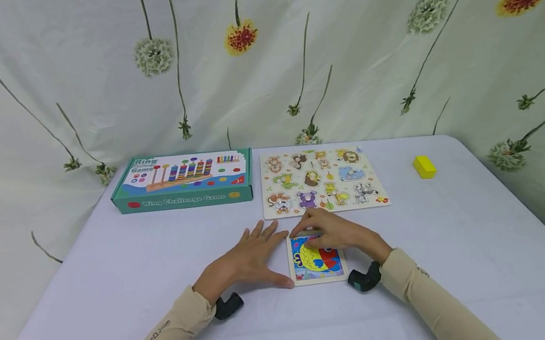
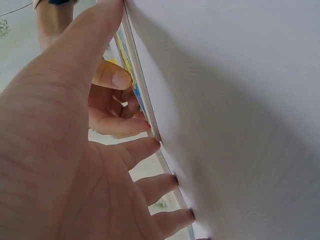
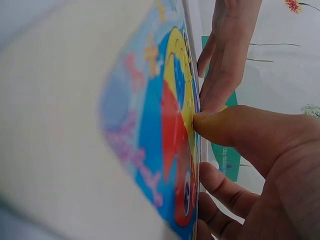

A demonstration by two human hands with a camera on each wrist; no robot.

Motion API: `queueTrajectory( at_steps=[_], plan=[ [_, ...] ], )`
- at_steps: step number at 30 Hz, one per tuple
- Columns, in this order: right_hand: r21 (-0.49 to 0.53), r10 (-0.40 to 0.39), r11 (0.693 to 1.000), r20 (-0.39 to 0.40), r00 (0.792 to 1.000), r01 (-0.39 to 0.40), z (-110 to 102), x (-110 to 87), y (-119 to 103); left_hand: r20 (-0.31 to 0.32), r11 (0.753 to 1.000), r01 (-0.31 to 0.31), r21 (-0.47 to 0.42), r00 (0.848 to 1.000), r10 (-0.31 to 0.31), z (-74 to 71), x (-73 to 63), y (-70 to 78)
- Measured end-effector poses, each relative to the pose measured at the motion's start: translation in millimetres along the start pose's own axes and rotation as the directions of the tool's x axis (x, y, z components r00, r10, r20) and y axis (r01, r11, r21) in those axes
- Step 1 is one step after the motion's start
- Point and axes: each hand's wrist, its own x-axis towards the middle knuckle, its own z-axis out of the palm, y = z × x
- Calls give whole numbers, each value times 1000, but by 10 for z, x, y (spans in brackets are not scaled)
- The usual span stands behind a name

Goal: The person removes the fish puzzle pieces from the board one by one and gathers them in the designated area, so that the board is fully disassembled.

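A small square wooden jigsaw puzzle with a pale frame lies on the white table, showing a yellow and red fish picture on blue. My left hand lies spread along its left side, thumb at the near corner and index finger at the far corner. Over the far part of the puzzle is my right hand; its thumb presses on the yellow of the fish. The right index finger reaches the far left corner of the frame. In the left wrist view, the puzzle edge runs beside the left fingers.
Just beyond the puzzle lies a larger animal peg board. A green Ring Challenge Game box stands at the back left. At the back right is a yellow block. A flowered cloth hangs behind the table.
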Motion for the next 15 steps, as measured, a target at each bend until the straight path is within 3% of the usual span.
queueTrajectory(
  at_steps=[15],
  plan=[
    [-23,-24,999,-5,1000,24,25,-12,-31,-3,1000,5,-4,1000,-5,-3,-2,10]
  ],
)
